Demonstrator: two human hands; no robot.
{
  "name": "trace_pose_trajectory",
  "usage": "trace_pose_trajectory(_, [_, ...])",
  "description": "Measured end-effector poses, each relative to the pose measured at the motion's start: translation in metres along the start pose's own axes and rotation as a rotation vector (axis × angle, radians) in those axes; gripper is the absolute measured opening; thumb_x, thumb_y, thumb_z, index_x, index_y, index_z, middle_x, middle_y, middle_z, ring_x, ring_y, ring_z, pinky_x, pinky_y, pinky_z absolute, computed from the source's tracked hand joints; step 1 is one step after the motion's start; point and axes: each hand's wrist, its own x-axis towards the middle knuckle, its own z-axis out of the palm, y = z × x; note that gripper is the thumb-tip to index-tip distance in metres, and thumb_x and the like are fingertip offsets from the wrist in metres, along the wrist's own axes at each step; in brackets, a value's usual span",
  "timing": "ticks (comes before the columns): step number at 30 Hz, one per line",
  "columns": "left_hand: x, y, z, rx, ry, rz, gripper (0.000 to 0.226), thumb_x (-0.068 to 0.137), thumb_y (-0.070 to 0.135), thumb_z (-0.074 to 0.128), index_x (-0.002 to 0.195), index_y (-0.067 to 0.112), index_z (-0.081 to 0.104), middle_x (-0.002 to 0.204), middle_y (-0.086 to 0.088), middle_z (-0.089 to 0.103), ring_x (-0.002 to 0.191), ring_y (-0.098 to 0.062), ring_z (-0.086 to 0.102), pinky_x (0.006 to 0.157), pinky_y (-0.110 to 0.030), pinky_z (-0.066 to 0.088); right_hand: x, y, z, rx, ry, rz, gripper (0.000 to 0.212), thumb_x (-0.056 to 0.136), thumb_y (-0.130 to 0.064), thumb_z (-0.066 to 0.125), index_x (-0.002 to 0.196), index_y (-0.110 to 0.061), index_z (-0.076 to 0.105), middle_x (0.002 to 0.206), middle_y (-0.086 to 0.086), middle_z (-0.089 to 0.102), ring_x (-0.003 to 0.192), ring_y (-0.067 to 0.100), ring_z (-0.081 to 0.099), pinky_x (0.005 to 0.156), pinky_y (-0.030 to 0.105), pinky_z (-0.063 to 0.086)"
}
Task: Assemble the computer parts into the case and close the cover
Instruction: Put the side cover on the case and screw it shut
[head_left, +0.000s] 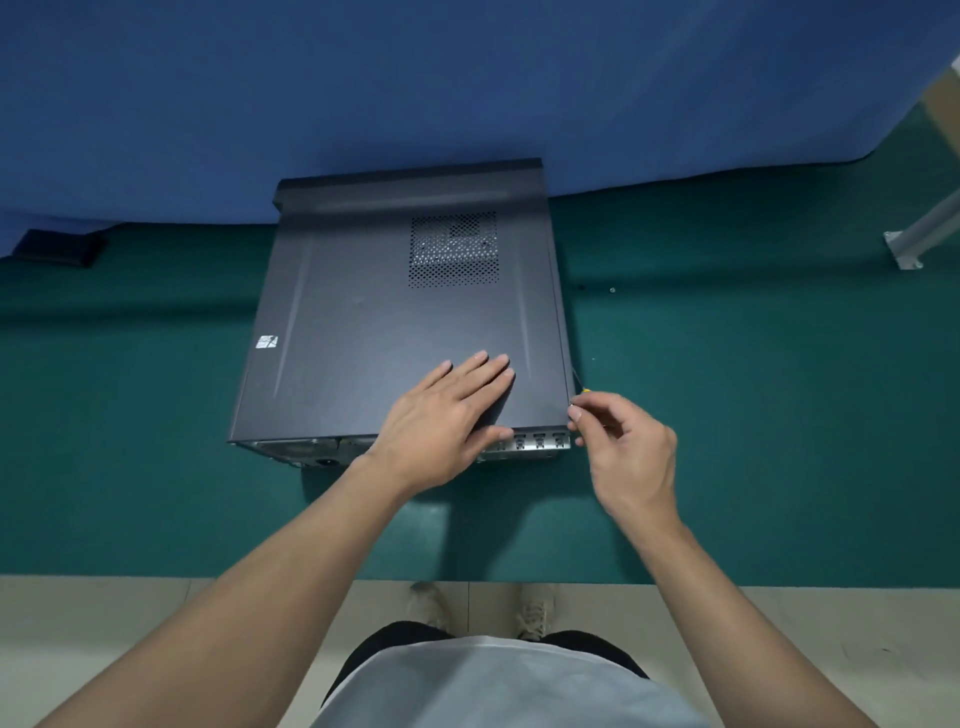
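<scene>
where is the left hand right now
Head view: the left hand lies flat on the cover, by its near right corner, just left of the right hand.

Case (363, 312) on table (727, 415); left hand (447, 415) atop, right hand (628, 452) beside.

Bare table (156, 415) lies open left and right of the case (363, 322); a curtain (363, 78) walls the back; a screw (613, 290) lies right.

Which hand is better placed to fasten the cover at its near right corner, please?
Right. The right hand is at that corner, fingers curled beside it; the left hand lies flat on the cover, probably holding it down.
</scene>
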Motion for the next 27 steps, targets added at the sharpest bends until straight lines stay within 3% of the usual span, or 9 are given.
trace_pose_trajectory(2, [-0.005, 0.013, -0.003, -0.119, 0.173, -0.069, 0.051, 0.095, 0.045, 0.055, 0.138, 0.017, 0.052, 0.145, 0.005, 0.048, 0.135, -0.013, 0.041, 0.109, -0.038, 0.038, -0.009, 0.001, 0.003, -0.122, 0.056, -0.158, 0.008, 0.083, -0.006, 0.071, 0.087, -0.013, 0.074, 0.086, -0.005, 0.069, 0.080, 0.015, 0.061, 0.076, 0.026, 0.049])
trace_pose_trajectory(3, [-0.010, 0.023, -0.002, -0.165, 0.327, -0.108, 0.038, 0.095, 0.037, 0.058, 0.123, 0.013, 0.063, 0.127, 0.001, 0.063, 0.118, -0.017, 0.056, 0.095, -0.037, 0.048, -0.013, 0.003, 0.006, -0.169, 0.081, -0.212, 0.008, 0.082, -0.006, 0.072, 0.086, -0.012, 0.074, 0.089, -0.003, 0.068, 0.086, 0.018, 0.058, 0.079, 0.023, 0.045])
trace_pose_trajectory(5, [-0.022, 0.044, 0.009, -0.308, 0.555, -0.259, 0.020, 0.094, 0.026, 0.058, 0.098, 0.010, 0.070, 0.091, -0.002, 0.069, 0.084, -0.020, 0.062, 0.072, -0.033, 0.051, -0.022, 0.007, 0.013, -0.210, 0.108, -0.258, 0.006, 0.080, -0.006, 0.073, 0.084, -0.011, 0.075, 0.094, 0.000, 0.065, 0.094, 0.021, 0.050, 0.086, 0.018, 0.038])
trace_pose_trajectory(8, [-0.032, 0.073, 0.022, -0.860, 0.481, -0.658, 0.017, 0.095, 0.021, 0.059, 0.083, 0.014, 0.069, 0.070, 0.003, 0.067, 0.065, -0.015, 0.062, 0.067, -0.030, 0.051, -0.029, 0.016, 0.022, -0.223, 0.119, -0.285, 0.005, 0.080, -0.008, 0.073, 0.084, -0.009, 0.075, 0.099, 0.003, 0.062, 0.101, 0.021, 0.044, 0.090, 0.022, 0.038])
trace_pose_trajectory(11, [-0.024, 0.087, 0.023, -1.469, 0.262, -0.954, 0.019, 0.097, 0.013, 0.057, 0.081, 0.012, 0.068, 0.072, -0.005, 0.069, 0.058, -0.013, 0.062, 0.063, -0.025, 0.051, -0.031, 0.022, 0.027, -0.230, 0.146, -0.294, 0.005, 0.080, -0.007, 0.073, 0.084, -0.009, 0.075, 0.103, 0.006, 0.062, 0.104, 0.023, 0.041, 0.089, 0.012, 0.034])
trace_pose_trajectory(13, [-0.019, 0.089, 0.022, -1.613, 0.161, -0.963, 0.017, 0.098, 0.012, 0.054, 0.090, 0.009, 0.068, 0.078, -0.006, 0.070, 0.062, -0.013, 0.065, 0.062, -0.020, 0.050, -0.030, 0.025, 0.028, -0.225, 0.167, -0.291, 0.005, 0.080, -0.006, 0.073, 0.083, -0.009, 0.075, 0.105, 0.008, 0.061, 0.105, 0.023, 0.039, 0.088, 0.007, 0.031])
trace_pose_trajectory(18, [-0.012, 0.092, 0.018, -1.708, 0.112, -0.965, 0.019, 0.097, 0.012, 0.054, 0.100, 0.006, 0.071, 0.092, -0.008, 0.074, 0.081, -0.017, 0.069, 0.069, -0.020, 0.050, -0.025, 0.026, 0.029, -0.221, 0.167, -0.298, 0.006, 0.079, -0.003, 0.073, 0.081, -0.008, 0.074, 0.105, 0.010, 0.061, 0.105, 0.023, 0.038, 0.088, 0.004, 0.028])
trace_pose_trajectory(27, [-0.007, 0.095, 0.017, -1.742, 0.136, -1.015, 0.013, 0.094, 0.011, 0.060, 0.095, 0.008, 0.072, 0.097, -0.010, 0.074, 0.082, -0.017, 0.068, 0.073, -0.024, 0.051, -0.025, 0.023, 0.030, -0.212, 0.172, -0.258, 0.005, 0.080, -0.010, 0.075, 0.077, -0.006, 0.072, 0.108, 0.013, 0.057, 0.105, 0.022, 0.035, 0.082, 0.010, 0.030])
